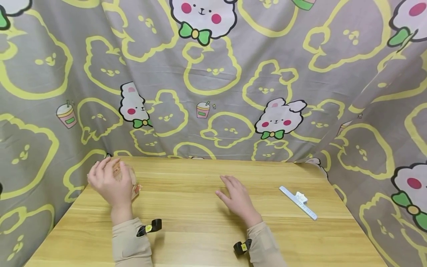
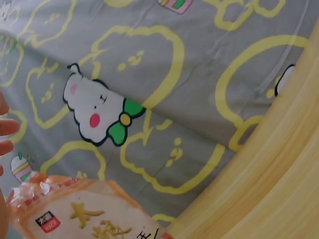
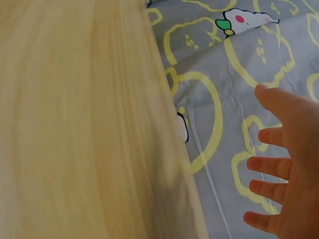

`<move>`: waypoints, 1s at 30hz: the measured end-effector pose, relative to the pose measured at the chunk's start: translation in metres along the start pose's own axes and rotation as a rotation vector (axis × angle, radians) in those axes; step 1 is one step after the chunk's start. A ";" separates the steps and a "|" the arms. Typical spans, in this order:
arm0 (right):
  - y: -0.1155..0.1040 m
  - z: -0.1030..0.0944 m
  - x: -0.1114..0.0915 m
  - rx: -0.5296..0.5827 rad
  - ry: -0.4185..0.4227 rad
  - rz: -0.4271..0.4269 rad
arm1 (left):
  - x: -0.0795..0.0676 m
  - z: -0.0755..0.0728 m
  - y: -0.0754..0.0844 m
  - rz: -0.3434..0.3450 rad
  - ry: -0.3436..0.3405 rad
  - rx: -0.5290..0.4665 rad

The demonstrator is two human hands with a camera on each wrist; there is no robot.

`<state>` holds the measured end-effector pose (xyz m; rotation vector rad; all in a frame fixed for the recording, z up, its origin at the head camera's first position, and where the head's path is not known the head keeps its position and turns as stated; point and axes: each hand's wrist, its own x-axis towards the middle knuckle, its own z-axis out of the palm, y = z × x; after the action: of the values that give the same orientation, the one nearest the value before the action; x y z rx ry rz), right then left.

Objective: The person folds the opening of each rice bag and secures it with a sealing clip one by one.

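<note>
At the left side of the table, my left hand (image 1: 111, 183) is close to an orange-edged plastic food bag (image 1: 135, 190), hiding much of it. In the left wrist view the printed face of that bag shows golden-brown shapes, dark lettering and a small red-and-black label; its lower part is cut off. The left fingers (image 2: 6, 128) appear above the bag's crinkled end, not wrapped round it. My right hand (image 1: 238, 198) is over the middle of the table, fingers loosely extended and spread, holding nothing.
A pale blue ruler-like clip (image 1: 298, 202) with a white grip lies at the right of the wooden table (image 1: 193, 222). Grey patterned cloth (image 1: 220, 85) hangs along the back and both sides, right at the table's edges.
</note>
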<state>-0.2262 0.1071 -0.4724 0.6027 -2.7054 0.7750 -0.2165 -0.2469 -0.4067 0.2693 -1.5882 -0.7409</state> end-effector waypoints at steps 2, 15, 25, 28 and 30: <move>-0.002 0.002 0.000 -0.003 0.002 -0.018 | 0.000 -0.002 -0.003 -0.026 0.013 0.013; -0.012 0.006 -0.002 0.000 -0.028 -0.051 | -0.001 -0.016 -0.025 -0.179 -0.004 0.045; -0.012 0.008 -0.003 -0.002 -0.042 -0.056 | -0.005 -0.014 -0.030 -0.241 -0.026 0.018; -0.013 0.010 -0.002 -0.007 -0.048 -0.057 | -0.006 -0.013 -0.030 -0.273 -0.018 -0.013; -0.013 0.012 -0.002 -0.017 -0.052 -0.067 | -0.006 -0.013 -0.031 -0.285 -0.018 -0.020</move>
<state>-0.2201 0.0909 -0.4768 0.7150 -2.7206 0.7284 -0.2111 -0.2713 -0.4303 0.4826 -1.5759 -0.9799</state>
